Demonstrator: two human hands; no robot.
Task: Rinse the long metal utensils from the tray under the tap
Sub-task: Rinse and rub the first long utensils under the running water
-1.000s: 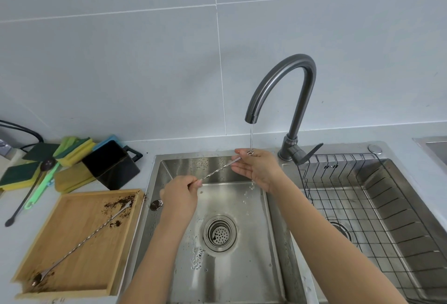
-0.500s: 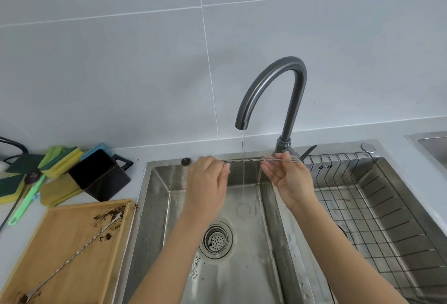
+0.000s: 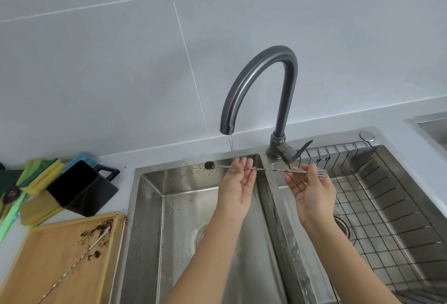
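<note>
Item: long twisted-stem metal bar spoon (image 3: 268, 169), held level; left hand (image 3: 238, 183) and right hand (image 3: 312, 190) each pinch it. Advice: slide its soiled bowl end under the thin stream from the dark grey gooseneck tap (image 3: 261, 79), turning the stem.

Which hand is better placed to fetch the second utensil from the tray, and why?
Left. The left hand is nearer the tray, which lies left of the sink with the second utensil on it. The right hand pinches the fork end of the first utensil, farther away.

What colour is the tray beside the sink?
Light wood-brown, smeared with dark brown grounds near its top edge; the tray shows only in the head view.
</note>
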